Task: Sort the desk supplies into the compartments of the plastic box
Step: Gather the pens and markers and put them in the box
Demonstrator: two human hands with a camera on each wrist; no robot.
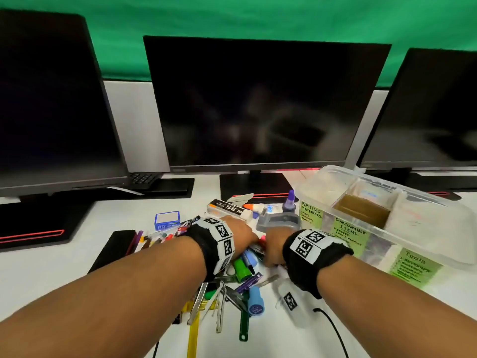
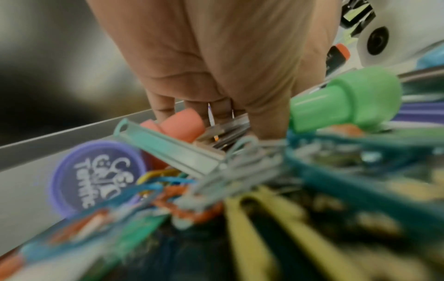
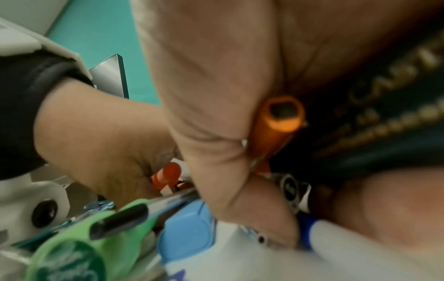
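A heap of pens, markers, clips and metal tools lies on the white desk, with a green marker point(image 1: 241, 270) point(image 2: 346, 100) in it. My left hand point(image 1: 240, 232) point(image 2: 216, 117) reaches down into the heap, and its fingers curl around several grey pens point(image 2: 228, 129) beside coral caps point(image 2: 182, 123). My right hand point(image 1: 272, 250) point(image 3: 288, 180) grips a bundle of pens: an orange pen point(image 3: 276, 129), a dark pencil with gold lettering point(image 3: 384, 114) and a blue-and-white marker point(image 3: 336, 237). The clear plastic box point(image 1: 317, 182) with green compartment labels stands to the right.
Three dark monitors stand along the back. A grey stapler point(image 1: 278, 220), a glue bottle point(image 1: 255, 209), a purple ink bottle point(image 1: 289, 202) and a staples box point(image 1: 227, 208) lie behind the hands. A black case point(image 1: 113, 249) lies left. A black cable point(image 1: 333, 329) runs near my right wrist.
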